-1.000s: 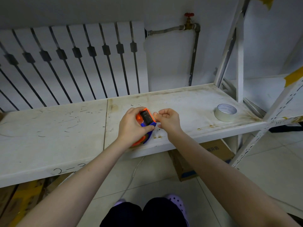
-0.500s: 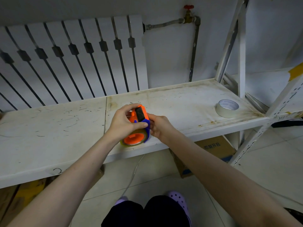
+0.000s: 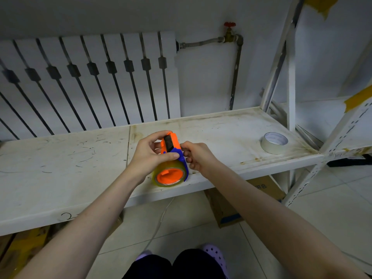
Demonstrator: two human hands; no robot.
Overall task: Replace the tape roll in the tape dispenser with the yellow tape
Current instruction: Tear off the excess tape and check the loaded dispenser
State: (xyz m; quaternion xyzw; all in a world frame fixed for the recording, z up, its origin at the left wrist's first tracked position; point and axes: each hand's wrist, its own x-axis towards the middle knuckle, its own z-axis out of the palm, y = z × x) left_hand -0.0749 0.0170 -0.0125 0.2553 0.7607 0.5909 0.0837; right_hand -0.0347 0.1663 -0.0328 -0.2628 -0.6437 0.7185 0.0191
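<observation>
An orange and blue tape dispenser [image 3: 170,150] is held above the front edge of the white shelf [image 3: 60,174]. A yellowish clear tape roll [image 3: 161,174] sits around its orange hub, facing me. My left hand [image 3: 149,156] grips the dispenser from the left, thumb across the blue part. My right hand [image 3: 196,156] touches its right side with curled fingers. A pale tape roll [image 3: 274,142] lies flat on the shelf at the far right, apart from both hands.
A white radiator [image 3: 90,81] and a pipe with a red valve [image 3: 230,25] stand behind the shelf. White rack posts [image 3: 290,77] rise at the right. A cardboard box [image 3: 231,206] sits on the floor under the shelf.
The dispenser has tilted so the roll's open side faces me. My right hand moved from pinching near the top down against the dispenser's right side.
</observation>
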